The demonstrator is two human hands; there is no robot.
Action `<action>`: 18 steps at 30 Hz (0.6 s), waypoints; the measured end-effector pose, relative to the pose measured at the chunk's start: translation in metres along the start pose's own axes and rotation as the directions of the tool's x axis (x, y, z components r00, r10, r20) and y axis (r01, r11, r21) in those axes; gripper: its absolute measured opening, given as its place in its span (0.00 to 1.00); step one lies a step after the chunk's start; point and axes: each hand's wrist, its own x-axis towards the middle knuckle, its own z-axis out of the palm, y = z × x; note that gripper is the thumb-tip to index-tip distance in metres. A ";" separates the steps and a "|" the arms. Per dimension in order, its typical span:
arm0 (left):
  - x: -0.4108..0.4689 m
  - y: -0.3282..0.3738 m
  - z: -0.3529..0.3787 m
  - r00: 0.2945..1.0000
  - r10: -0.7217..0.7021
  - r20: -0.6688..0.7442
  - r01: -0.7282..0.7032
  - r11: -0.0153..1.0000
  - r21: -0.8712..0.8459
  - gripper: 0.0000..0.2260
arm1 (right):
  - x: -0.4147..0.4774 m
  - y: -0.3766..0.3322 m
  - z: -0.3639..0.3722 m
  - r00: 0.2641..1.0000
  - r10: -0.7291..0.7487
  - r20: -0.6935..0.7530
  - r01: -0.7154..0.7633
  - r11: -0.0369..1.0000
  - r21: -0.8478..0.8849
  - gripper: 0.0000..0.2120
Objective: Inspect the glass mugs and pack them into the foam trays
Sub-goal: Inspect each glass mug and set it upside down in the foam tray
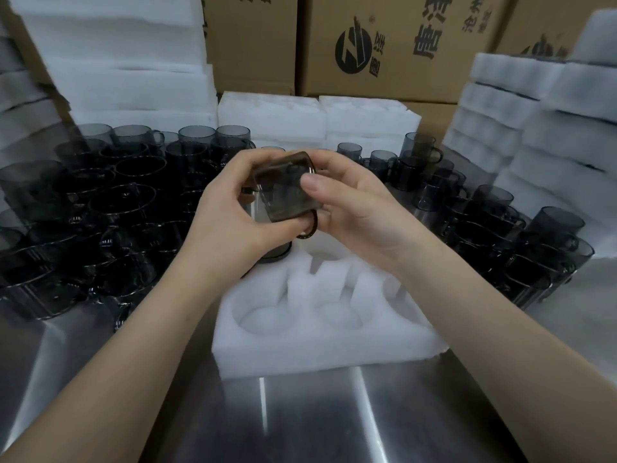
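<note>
Head view: my left hand [227, 208] and right hand [354, 208] both clasp one smoky glass mug [283, 192], tilted above the foam tray [300, 342], under inspection, I judge. A seated mug [277, 256] seems to fill one far pocket; the near pockets are bare, and waiting mugs [100, 202] crowd both sides.

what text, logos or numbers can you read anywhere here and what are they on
Middle cardboard box: round black logo and large black Chinese characters, turned and cut off; I cannot read them surely.
Left cardboard box: characters cut by the frame's top edge, unreadable.
Right cardboard box: logo mostly hidden behind a foam stack, unreadable.
Held mug, foam tray: no print visible.
</note>
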 end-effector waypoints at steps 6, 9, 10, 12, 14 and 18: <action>-0.001 0.009 0.004 0.999 0.053 0.012 -0.055 0.976 0.212 0.26 | 0.000 0.003 0.000 0.984 -0.132 -0.120 0.097 0.961 -0.261 0.15; -0.003 0.011 0.008 0.997 0.072 0.019 -0.075 0.950 0.303 0.27 | 0.001 0.005 0.000 0.961 -0.189 -0.200 0.123 0.945 -0.303 0.13; -0.004 0.012 0.008 0.997 0.075 0.017 -0.076 0.946 0.316 0.28 | 0.002 0.005 0.000 0.954 -0.199 -0.226 0.127 0.946 -0.298 0.12; -0.004 0.013 0.008 0.996 0.081 0.027 -0.085 0.939 0.332 0.28 | 0.003 0.006 0.001 0.948 -0.192 -0.256 0.129 0.961 -0.245 0.11; -0.004 0.014 0.008 0.997 0.062 0.037 -0.071 0.949 0.307 0.28 | 0.003 0.004 0.001 0.959 -0.131 -0.251 0.105 0.988 -0.117 0.12; -0.003 0.011 0.009 1.000 -0.024 0.011 0.023 0.998 0.062 0.27 | 0.003 -0.002 -0.005 0.995 -0.005 -0.104 0.014 0.996 0.086 0.07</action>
